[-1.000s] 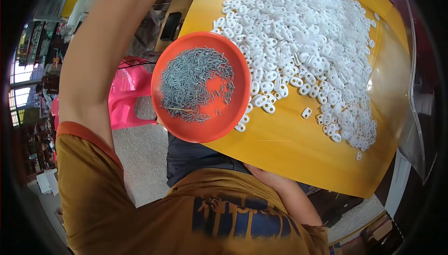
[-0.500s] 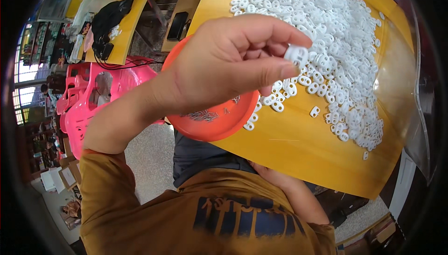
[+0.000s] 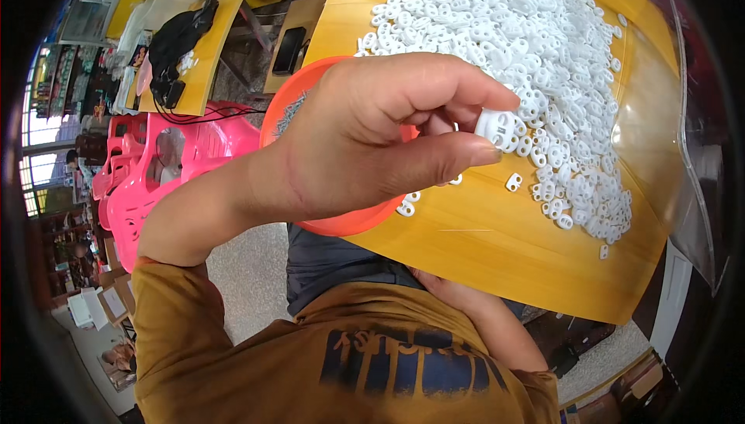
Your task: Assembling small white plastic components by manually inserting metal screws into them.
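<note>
My left hand (image 3: pixel 380 133) is raised over the near left part of the yellow tabletop (image 3: pixel 466 261). Between its thumb and index finger it pinches a small white plastic cord lock (image 3: pixel 498 130) with two holes; the other fingers curl behind. Beneath this hand, partly covered by it, is an orange-red bowl (image 3: pixel 341 226) containing small metal springs (image 3: pixel 284 119). A large heap of similar white cord locks (image 3: pixel 528 43) spreads beyond the held one. My right hand (image 3: pixel 434 284) is low at the table's near edge by my lap, its fingers hidden under the tabletop.
One loose cord lock (image 3: pixel 514 182) lies apart from the heap. Clear plastic sheeting (image 3: pixel 691 144) hangs along the table's right side. Pink plastic chairs (image 3: pixel 167 160) stand at the left. Beyond them, another yellow table (image 3: pixel 194 74) carries a black cloth-like item and plastic bags.
My left hand has moved slightly down with the cord lock still pinched, turning a little. More springs show at the bowl's far left side. My right arm looks unmoved.
</note>
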`<act>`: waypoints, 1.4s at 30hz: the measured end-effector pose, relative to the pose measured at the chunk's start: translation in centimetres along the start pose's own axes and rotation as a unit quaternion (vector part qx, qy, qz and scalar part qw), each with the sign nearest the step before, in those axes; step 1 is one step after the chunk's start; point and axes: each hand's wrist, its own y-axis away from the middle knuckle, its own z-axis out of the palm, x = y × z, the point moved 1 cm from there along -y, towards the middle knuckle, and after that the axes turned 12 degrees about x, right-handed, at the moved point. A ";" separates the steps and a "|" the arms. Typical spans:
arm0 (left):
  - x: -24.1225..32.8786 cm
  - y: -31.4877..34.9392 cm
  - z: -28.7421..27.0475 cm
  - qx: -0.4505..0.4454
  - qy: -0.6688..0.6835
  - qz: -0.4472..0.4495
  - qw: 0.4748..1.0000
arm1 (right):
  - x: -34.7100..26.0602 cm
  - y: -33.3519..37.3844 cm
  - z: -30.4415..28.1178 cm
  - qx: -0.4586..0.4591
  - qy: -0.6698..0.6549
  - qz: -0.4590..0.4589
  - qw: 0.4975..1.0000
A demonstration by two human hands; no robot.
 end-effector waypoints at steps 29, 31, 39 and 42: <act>-3.9 -3.0 4.7 -0.070 -0.303 0.166 0.936 | 1.4 0.9 1.1 0.027 -0.026 -0.008 0.999; -4.0 -1.7 5.9 -0.118 -0.310 0.106 0.938 | 0.9 0.6 0.7 0.020 -0.050 -0.007 0.999; -5.3 -1.1 7.8 -0.127 -0.341 0.073 0.929 | -0.3 0.5 -0.3 0.003 -0.075 -0.024 0.997; -5.6 -1.4 8.0 -0.108 -0.325 0.103 0.934 | -0.5 0.9 -0.1 -0.021 -0.077 0.002 0.997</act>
